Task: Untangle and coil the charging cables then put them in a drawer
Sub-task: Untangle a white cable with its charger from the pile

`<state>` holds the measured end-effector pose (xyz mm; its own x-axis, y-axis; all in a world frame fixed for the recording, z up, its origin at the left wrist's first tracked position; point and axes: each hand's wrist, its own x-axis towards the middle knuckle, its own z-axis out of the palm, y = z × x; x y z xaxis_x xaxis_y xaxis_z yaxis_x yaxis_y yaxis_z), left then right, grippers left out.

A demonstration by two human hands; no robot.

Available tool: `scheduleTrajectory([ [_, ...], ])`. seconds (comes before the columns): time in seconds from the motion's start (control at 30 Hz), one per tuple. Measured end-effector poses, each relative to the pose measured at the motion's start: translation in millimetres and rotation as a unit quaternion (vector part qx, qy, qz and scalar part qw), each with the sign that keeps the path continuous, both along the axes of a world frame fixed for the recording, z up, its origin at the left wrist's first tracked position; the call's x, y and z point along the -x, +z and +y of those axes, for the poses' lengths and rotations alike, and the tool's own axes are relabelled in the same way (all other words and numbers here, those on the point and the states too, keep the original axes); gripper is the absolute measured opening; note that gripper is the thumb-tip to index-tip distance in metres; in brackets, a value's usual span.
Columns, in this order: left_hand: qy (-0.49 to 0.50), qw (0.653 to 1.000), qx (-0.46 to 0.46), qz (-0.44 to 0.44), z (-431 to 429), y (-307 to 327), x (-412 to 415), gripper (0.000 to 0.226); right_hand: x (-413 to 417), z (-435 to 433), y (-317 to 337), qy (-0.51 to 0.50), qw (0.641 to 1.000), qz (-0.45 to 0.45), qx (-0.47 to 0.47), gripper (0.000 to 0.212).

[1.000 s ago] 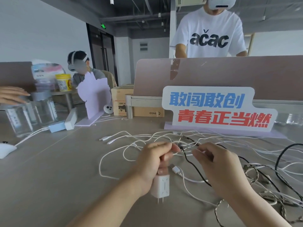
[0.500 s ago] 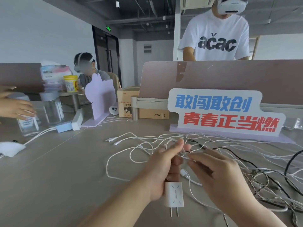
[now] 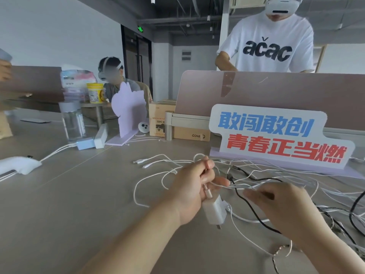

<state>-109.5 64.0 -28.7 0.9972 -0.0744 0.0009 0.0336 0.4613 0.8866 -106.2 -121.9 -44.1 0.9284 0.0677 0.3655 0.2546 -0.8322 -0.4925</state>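
Clutching thin white cable (image 3: 207,191) and blocky charger (image 3: 214,211), left hand (image 3: 187,186) curls; right hand (image 3: 280,206) unclear

1. The left forearm (image 3: 138,236) comes up bare from the lower edge toward the middle, with the wrist roughly straight.
2. The left hand (image 3: 192,186) is curled, thumb uppermost, gripping a white charger (image 3: 214,211) and pinching white cable (image 3: 237,187) strands.
3. The right forearm (image 3: 325,252) enters from the lower right corner, angled inward.
4. The right hand (image 3: 280,206) lies back-up, its fingers pointing at the left hand and just beside it. The fingertips (image 3: 251,193) are blurred, so their grip cannot be told.
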Motion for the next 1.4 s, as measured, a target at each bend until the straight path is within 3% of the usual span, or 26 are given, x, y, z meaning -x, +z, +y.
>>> scheduleTrajectory([
  [0.17,-0.031,0.992,0.121,-0.022,4.2,3.5,1.7,0.034,0.8,-0.3,1.8,0.038,0.999,0.003,-0.015,0.023],
  [0.27,-0.044,0.985,0.167,-0.021,9.5,7.3,0.4,0.031,-0.7,-2.4,3.2,0.009,1.0,-0.007,-0.023,0.04],
  [0.37,-0.025,0.996,0.083,0.002,9.0,5.1,-0.6,0.025,0.0,-2.4,2.9,-0.012,0.998,-0.052,-0.033,0.047],
  [0.53,-0.043,0.994,-0.082,0.061,4.0,2.5,4.7,0.027,-2.5,3.0,-6.5,0.103,0.974,-0.198,-0.044,0.018],
  [0.63,-0.077,0.984,-0.13,0.095,3.7,1.4,7.0,0.023,-1.2,7.8,-5.4,0.114,0.961,-0.245,-0.061,0.018],
  [0.77,-0.158,0.965,-0.178,0.111,-0.2,-0.7,11.3,0.022,2.1,11.1,-4.2,0.114,0.953,-0.267,-0.083,0.008],
  [0.9,-0.243,0.93,-0.267,0.061,-7.9,-1.6,20.4,0.021,5.1,16.2,-4.6,0.103,0.956,-0.256,-0.097,0.009],
  [1.03,-0.279,0.912,-0.299,0.01,-9.1,-6.4,22.6,0.022,5.2,16.2,-5.4,0.094,0.966,-0.226,-0.089,0.014],
  [1.13,-0.27,0.913,-0.304,-0.024,-5.8,-6.2,22.0,0.032,2.5,10.9,-5.4,0.07,0.978,-0.168,-0.101,0.034],
  [1.2,-0.266,0.916,-0.297,-0.031,-6.2,-5.6,23.8,0.027,2.8,10.5,-5.4,0.061,0.981,-0.152,-0.107,0.041],
  [1.4,-0.277,0.922,-0.262,-0.065,-8.8,-8.8,21.9,0.027,5.7,15.1,-7.4,0.105,0.972,-0.183,-0.104,0.034],
])
